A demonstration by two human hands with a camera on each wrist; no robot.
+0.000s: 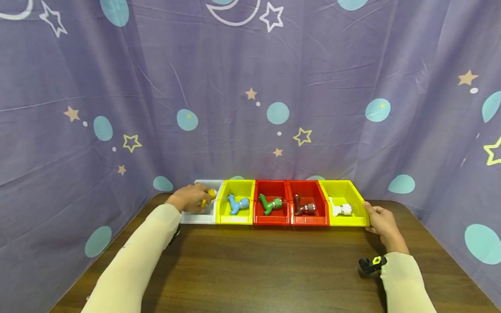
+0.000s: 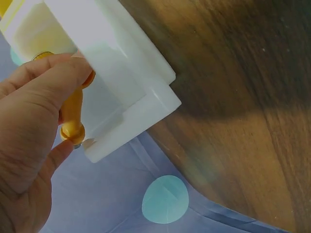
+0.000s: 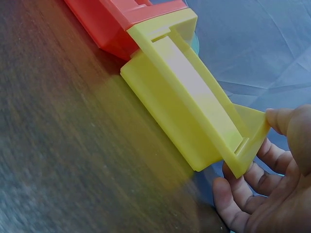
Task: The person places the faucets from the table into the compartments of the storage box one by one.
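My left hand (image 1: 191,198) is at the white bin (image 1: 198,218) on the left end of a row of bins. It grips an orange-yellow plastic tap (image 2: 73,112) with fingers and thumb; in the left wrist view the tap is at the bin's opening, partly hidden by the fingers. At the far right end, my right hand (image 1: 382,223) holds the side of a yellow bin (image 3: 165,104), thumb on its upper edge and fingers round the outside. Inside that bin lies a white tap (image 1: 342,209).
Between the end bins stand a yellow bin with a blue tap (image 1: 238,204), a red bin with a green tap (image 1: 270,204), and a red bin with a dark brown tap (image 1: 304,206). The row sits on a wooden table (image 1: 266,269) before a purple patterned curtain (image 1: 235,65).
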